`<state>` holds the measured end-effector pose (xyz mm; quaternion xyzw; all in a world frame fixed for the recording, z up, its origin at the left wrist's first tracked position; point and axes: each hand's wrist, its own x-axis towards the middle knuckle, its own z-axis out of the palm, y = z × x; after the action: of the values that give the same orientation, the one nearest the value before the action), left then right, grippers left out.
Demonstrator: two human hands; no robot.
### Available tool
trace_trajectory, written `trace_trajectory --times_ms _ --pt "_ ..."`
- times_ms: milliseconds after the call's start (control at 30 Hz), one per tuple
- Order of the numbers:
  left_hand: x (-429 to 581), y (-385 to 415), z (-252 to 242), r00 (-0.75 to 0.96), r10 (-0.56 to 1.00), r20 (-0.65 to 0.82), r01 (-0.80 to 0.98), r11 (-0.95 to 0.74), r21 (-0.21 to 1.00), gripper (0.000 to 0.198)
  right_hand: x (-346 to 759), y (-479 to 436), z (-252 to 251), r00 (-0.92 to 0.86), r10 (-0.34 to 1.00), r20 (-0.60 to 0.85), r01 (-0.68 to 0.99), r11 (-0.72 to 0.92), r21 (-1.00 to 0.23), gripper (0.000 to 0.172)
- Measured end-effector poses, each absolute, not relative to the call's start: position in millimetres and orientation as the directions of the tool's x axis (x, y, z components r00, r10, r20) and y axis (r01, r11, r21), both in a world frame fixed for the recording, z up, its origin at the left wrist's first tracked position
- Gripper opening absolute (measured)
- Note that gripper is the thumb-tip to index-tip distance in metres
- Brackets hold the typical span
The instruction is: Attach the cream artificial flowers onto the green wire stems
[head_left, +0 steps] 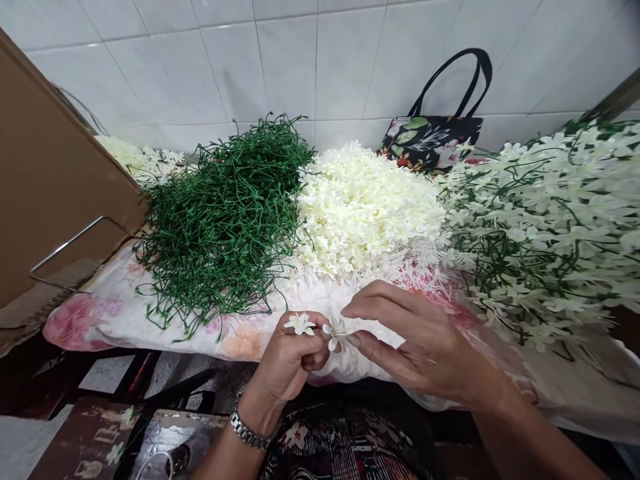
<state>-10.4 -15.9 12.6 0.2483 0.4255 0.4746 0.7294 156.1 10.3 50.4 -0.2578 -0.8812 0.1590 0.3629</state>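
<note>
My left hand, a metal watch on its wrist, is closed around a small white artificial flower that sticks up between its fingers. My right hand pinches a second small white flower right beside it, thumb and forefinger together. Both hands meet at the near edge of a floral cloth. Just behind them lie a heap of green plastic stems and a heap of loose white flower heads.
Assembled white-flowered green sprigs are piled at the right. A brown cardboard box with a wire handle stands at the left. A black floral tote bag leans on the tiled wall. More white flowers lie behind the stems.
</note>
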Motion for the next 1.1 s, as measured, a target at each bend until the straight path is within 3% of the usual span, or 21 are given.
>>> trace_trajectory --times_ms 267,533,633,733,833,933,1033,1100 --pt "-6 -16 10 0.292 0.871 -0.395 -0.501 0.491 0.713 0.018 154 9 40 -0.661 0.528 0.534 0.334 0.843 -0.421 0.014" --pt "-1 -11 8 0.192 0.893 -0.408 -0.483 0.448 0.753 0.032 144 10 27 -0.602 0.532 0.595 0.384 0.847 -0.369 0.020" --pt "-3 -12 7 0.154 0.887 -0.435 -0.480 0.452 0.752 0.036 144 12 25 -0.572 0.546 0.613 0.389 0.838 -0.383 0.021" --pt "-5 -11 4 0.148 0.884 -0.444 -0.426 0.462 0.778 0.028 150 15 32 -0.549 0.603 0.579 0.372 0.797 -0.477 0.017" --pt "-5 -7 2 0.259 0.930 -0.261 -0.376 0.346 0.859 0.034 162 15 44 -0.484 0.667 0.567 0.365 0.742 -0.562 0.012" --pt "-4 1 0 0.215 0.976 -0.039 -0.444 0.133 0.886 0.064 181 17 61 -0.394 0.694 0.602 0.399 0.719 -0.568 0.011" --pt "-5 7 -4 0.251 0.968 0.024 -0.477 0.102 0.873 0.072 215 30 85 -0.276 0.641 0.716 0.530 0.723 -0.443 0.014" --pt "-6 5 -8 0.223 0.975 -0.020 -0.438 0.118 0.891 0.066 247 46 106 -0.131 0.584 0.801 0.749 0.587 -0.306 0.014"
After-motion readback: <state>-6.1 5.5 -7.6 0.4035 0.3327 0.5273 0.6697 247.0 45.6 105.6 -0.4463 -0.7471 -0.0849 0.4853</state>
